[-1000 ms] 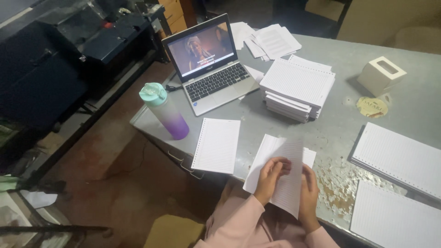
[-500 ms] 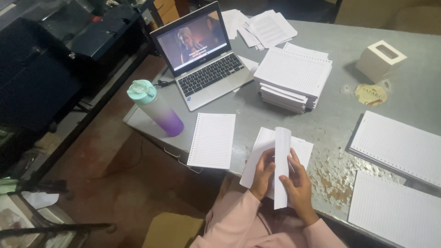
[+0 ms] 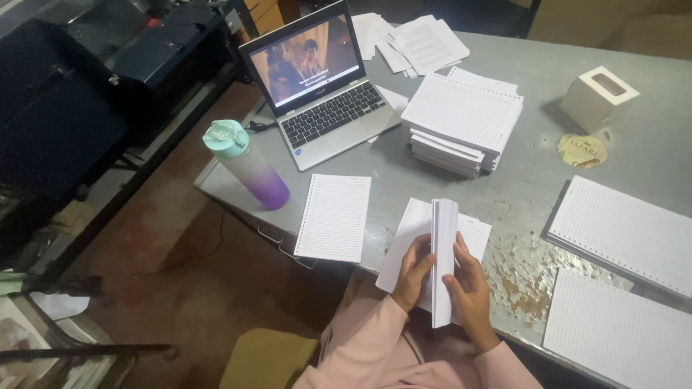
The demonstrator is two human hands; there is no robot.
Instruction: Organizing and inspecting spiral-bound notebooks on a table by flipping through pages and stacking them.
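Observation:
I hold a thin bundle of white lined, punched sheets [image 3: 444, 248] upright on its edge above the near rim of the grey table [image 3: 519, 187]. My left hand [image 3: 414, 271] grips its left face and my right hand [image 3: 470, 288] grips its right face. Under the bundle lies another loose white sheet [image 3: 405, 241] flat on the table. A single lined sheet [image 3: 334, 216] lies to the left of my hands.
A tall stack of lined sheets [image 3: 463, 119] sits mid-table. An open laptop [image 3: 317, 83] and a teal-capped purple bottle [image 3: 246, 173] stand at the left. Two more sheet piles [image 3: 626, 234] lie at the right; a white box [image 3: 598, 97] and loose papers [image 3: 418, 39] lie behind.
The sheets were held flat, facing me; now they are turned edge-on and squared upright between both hands. The view has shifted slightly.

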